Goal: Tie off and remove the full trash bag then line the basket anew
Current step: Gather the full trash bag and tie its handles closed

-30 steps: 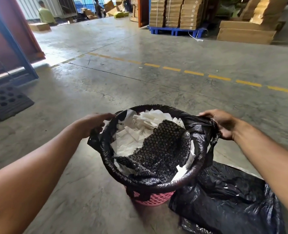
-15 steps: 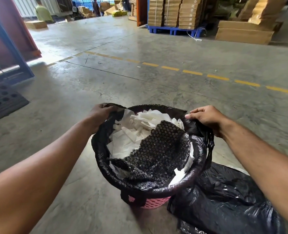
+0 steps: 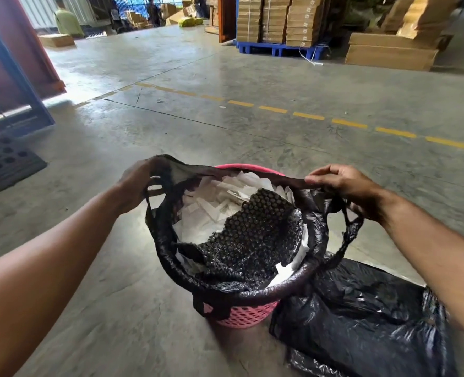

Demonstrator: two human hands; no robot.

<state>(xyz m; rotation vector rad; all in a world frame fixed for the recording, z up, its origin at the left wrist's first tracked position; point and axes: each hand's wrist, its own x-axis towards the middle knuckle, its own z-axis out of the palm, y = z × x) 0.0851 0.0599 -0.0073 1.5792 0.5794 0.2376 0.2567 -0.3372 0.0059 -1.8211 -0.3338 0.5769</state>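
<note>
— Head view, lower centre of frame: pink basket (image 3: 243,317) on the concrete floor (image 3: 252,126), full trash bag (image 3: 318,210) seated inside. Far edge of the bag already peeled off, pink rim bare at the top; near edge at the bottom of the picture not yet freed, rolled over the rim.

— And the hands?

— Left hand (image 3: 138,186) at centre-left, fingers closed on the bag's far-left edge, lifted clear of the rim. Right hand (image 3: 347,186) at centre-right, closed on the far-right edge, a torn loop of black film dangling below the wrist.

— Relation that matters for the next move?

— Bag mouth stretched as a taut line running left to right across the frame between the two fists, above the basket's far side. Load itself, white paper scraps (image 3: 211,210) and black bubble wrap (image 3: 255,235), lying below and toward the bottom of the frame from both hands. Neither hand nearer; about level, one on each side.

— So, judging from that?

— Probably freeing the near edge toward the bottom of the frame, then drawing both fists together over the middle for the knot.

— Fresh liner?

— Spare black bag (image 3: 361,322) crumpled on the floor at lower right, just beside the basket, under the right forearm. Closer to the right hand.
</note>
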